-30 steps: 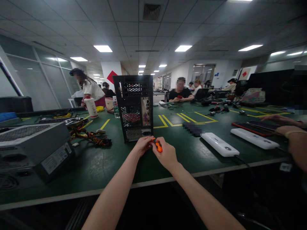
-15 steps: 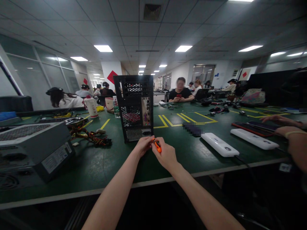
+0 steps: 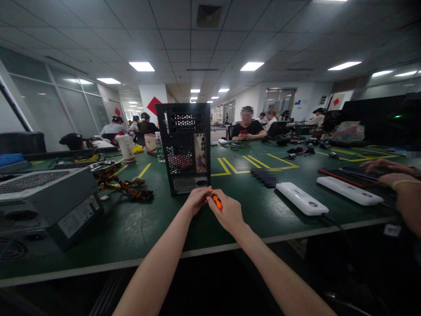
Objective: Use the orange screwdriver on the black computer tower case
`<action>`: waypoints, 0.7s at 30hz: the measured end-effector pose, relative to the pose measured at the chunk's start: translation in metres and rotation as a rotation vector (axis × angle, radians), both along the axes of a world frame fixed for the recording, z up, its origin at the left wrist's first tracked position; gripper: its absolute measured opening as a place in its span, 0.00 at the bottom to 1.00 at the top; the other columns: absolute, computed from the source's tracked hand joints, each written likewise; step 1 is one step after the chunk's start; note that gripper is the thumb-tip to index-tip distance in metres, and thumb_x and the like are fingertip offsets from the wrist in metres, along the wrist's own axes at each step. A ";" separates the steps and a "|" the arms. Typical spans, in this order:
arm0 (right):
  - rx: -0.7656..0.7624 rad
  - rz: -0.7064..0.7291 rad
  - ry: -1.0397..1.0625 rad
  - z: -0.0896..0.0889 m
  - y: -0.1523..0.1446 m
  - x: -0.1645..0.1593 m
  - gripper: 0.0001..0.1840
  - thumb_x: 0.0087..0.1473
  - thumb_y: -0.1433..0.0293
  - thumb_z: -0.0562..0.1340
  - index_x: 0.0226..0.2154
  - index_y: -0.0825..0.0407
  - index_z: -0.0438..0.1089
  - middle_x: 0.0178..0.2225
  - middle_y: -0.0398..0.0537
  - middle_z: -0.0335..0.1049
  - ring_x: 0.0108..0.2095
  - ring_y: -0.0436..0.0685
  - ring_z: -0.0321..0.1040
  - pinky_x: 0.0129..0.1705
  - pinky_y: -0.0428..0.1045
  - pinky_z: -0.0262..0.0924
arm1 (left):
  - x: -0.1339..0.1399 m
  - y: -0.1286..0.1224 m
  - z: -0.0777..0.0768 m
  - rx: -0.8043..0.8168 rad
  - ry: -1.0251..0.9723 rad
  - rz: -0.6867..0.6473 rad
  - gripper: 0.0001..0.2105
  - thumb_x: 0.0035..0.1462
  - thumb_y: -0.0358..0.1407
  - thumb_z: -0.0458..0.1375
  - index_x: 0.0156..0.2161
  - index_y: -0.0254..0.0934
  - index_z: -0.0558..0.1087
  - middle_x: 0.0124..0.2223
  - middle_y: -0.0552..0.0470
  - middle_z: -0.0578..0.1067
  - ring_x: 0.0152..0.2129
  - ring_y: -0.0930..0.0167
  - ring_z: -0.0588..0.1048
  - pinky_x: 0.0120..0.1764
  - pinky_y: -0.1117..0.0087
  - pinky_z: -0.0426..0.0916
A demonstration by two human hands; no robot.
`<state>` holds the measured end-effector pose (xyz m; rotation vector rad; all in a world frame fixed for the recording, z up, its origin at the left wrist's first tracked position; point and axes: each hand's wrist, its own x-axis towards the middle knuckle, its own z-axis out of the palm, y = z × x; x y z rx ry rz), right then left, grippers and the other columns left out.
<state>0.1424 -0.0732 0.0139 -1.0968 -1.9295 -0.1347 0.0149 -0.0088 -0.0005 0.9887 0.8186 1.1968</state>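
Note:
A black computer case [image 3: 187, 151] stands upright on the green table, its rear panel with ports facing me. My right hand [image 3: 227, 211] is closed around a screwdriver [image 3: 217, 202] with an orange handle, at the lower right corner of that panel. Close against it, my left hand [image 3: 198, 199] has its fingers pinched together at the front of the screwdriver. The fingertips overlap the case's bottom edge, so the screwdriver's tip and whatever the left fingers hold are hidden.
Two grey power supply units [image 3: 49, 193] are stacked at the left, with a bundle of cables [image 3: 126, 188] beside them. White power strips [image 3: 301, 199] lie to the right. Another person's hands [image 3: 394, 173] are at the right over phones. A bottle [image 3: 159, 148] stands behind the case.
The orange handle has turned slightly in my right hand, while both hands stay in place at the case. A person seated at the far left has bent lower.

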 end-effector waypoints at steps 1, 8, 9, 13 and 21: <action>-0.010 -0.006 0.014 -0.001 0.001 0.000 0.11 0.52 0.64 0.49 0.36 0.50 0.60 0.27 0.43 0.65 0.26 0.50 0.63 0.28 0.44 0.52 | 0.000 0.000 0.000 -0.002 0.003 0.005 0.11 0.39 0.38 0.61 0.22 0.29 0.67 0.19 0.53 0.66 0.15 0.79 0.63 0.20 0.76 0.56; 0.081 0.030 -0.070 -0.002 0.001 -0.001 0.06 0.45 0.72 0.53 0.29 0.51 0.63 0.29 0.45 0.60 0.31 0.52 0.58 0.35 0.47 0.52 | 0.000 0.001 -0.001 -0.020 0.025 0.044 0.10 0.39 0.37 0.60 0.22 0.30 0.68 0.18 0.54 0.65 0.14 0.80 0.62 0.17 0.78 0.52; 0.088 0.027 -0.081 -0.001 0.001 -0.001 0.06 0.44 0.73 0.53 0.28 0.51 0.63 0.28 0.45 0.58 0.31 0.52 0.57 0.35 0.47 0.52 | 0.001 0.001 -0.001 -0.014 0.030 0.050 0.10 0.39 0.37 0.60 0.23 0.30 0.68 0.18 0.54 0.66 0.14 0.79 0.63 0.17 0.77 0.52; 0.103 0.018 -0.120 -0.001 0.001 0.000 0.06 0.43 0.74 0.53 0.27 0.51 0.64 0.28 0.46 0.56 0.31 0.53 0.54 0.35 0.48 0.51 | 0.001 0.003 -0.005 0.028 0.047 0.040 0.13 0.39 0.40 0.60 0.22 0.29 0.68 0.18 0.53 0.66 0.13 0.80 0.61 0.18 0.77 0.53; 0.072 0.011 -0.121 0.000 0.000 -0.002 0.07 0.48 0.70 0.52 0.32 0.50 0.63 0.30 0.46 0.60 0.32 0.52 0.58 0.36 0.47 0.52 | 0.002 0.005 -0.006 0.014 0.047 0.062 0.14 0.38 0.41 0.61 0.20 0.31 0.65 0.16 0.56 0.63 0.13 0.80 0.61 0.18 0.76 0.53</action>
